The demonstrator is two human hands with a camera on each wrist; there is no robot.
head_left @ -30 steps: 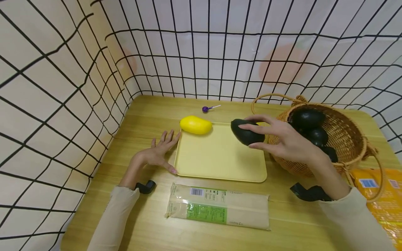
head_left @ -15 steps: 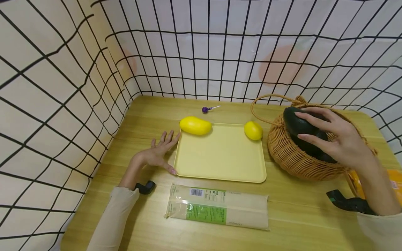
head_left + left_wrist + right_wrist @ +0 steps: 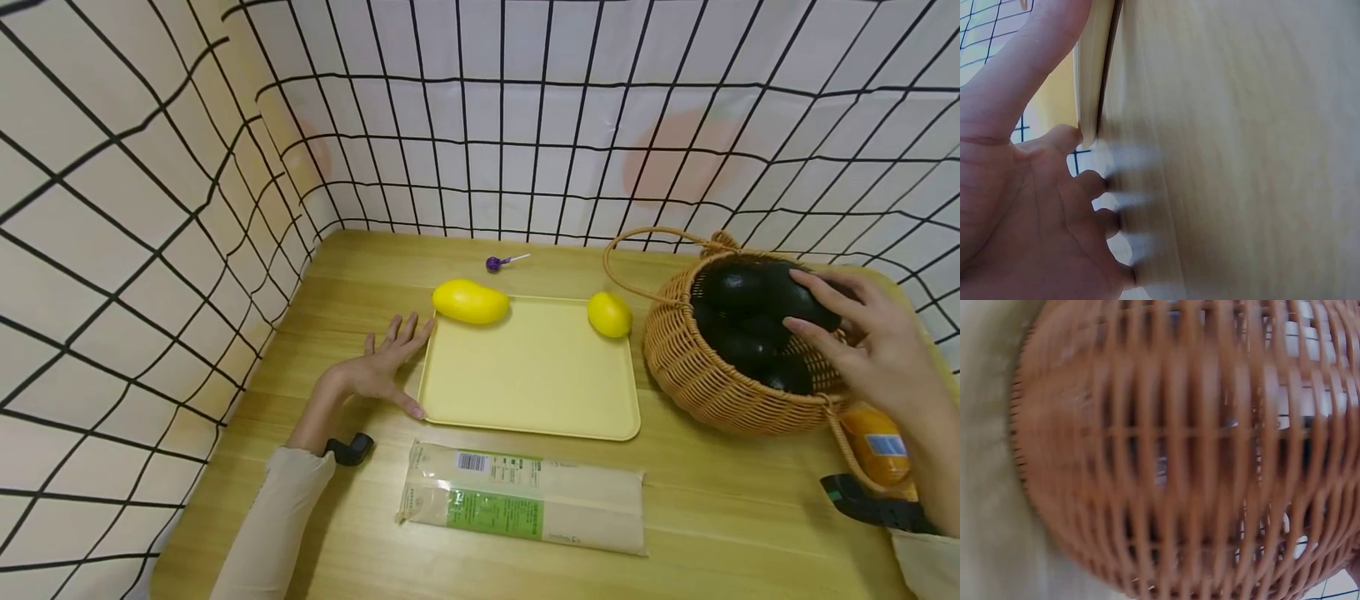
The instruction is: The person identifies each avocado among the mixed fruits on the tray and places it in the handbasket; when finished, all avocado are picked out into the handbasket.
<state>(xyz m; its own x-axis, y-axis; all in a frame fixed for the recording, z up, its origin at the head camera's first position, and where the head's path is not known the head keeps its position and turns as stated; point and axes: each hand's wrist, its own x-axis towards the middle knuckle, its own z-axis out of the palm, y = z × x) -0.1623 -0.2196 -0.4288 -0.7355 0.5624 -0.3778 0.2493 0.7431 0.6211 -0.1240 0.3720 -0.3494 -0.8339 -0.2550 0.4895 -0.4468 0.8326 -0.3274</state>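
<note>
My right hand (image 3: 873, 337) is over the right side of a wicker basket (image 3: 693, 379), fingers and thumb around a dark avocado (image 3: 798, 296). Several more dark avocados (image 3: 738, 287) lie inside the basket. In the right wrist view the woven basket wall (image 3: 1179, 444) fills most of the picture. My left hand (image 3: 375, 371) lies with spread fingers at the left edge of a pale yellow tray (image 3: 532, 375), thumb and fingertips at its rim. The left wrist view has the palm (image 3: 1029, 212) beside the tray edge (image 3: 1092, 75), fingertips at the table.
A yellow mango (image 3: 471, 302) lies across the tray's back left corner, a lemon (image 3: 610, 314) at its back right. Behind is a purple lollipop (image 3: 493, 263). A long beige-green packet (image 3: 521, 497) lies in front, an orange package (image 3: 873, 442) at the right. Black grid netting (image 3: 525, 137) borders the table.
My right hand has carried the avocado from above the tray rightward into the basket, over to its right side. That uncovered the lemon. The left hand has stayed put.
</note>
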